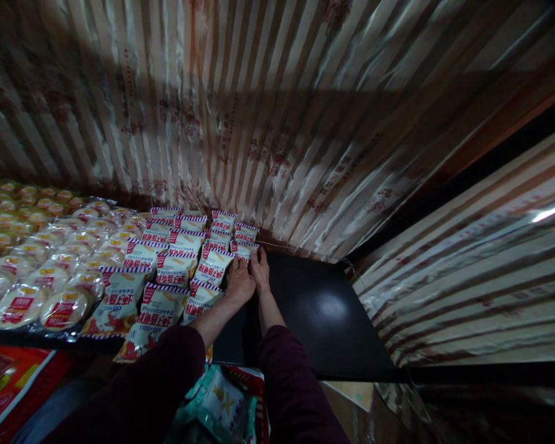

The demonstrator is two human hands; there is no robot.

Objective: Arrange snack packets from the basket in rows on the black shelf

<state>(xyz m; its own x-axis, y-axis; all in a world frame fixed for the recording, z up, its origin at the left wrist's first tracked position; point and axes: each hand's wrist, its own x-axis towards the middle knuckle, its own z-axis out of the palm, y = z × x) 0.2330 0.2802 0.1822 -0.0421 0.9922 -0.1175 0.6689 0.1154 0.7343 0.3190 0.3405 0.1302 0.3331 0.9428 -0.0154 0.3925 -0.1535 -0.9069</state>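
Rows of small snack bags (176, 266) with red lettering and striped top edges stand on a black shelf (324, 314). My left hand (240, 280) touches a snack bag (245, 251) near the right end of the rows, its fingers bent against the lower part. My right hand (259, 270) is beside it, fingertips at the right edge of the same bag. Both hands are close together, and the bag sits between their fingertips and the back wall.
Clear-wrapped round crackers (65, 307) and yellow packs (9, 213) fill the shelf's left. Striped sheeting (268, 111) hangs behind and at the right. Below the front edge are a red package (9, 382) and teal bags (222, 401).
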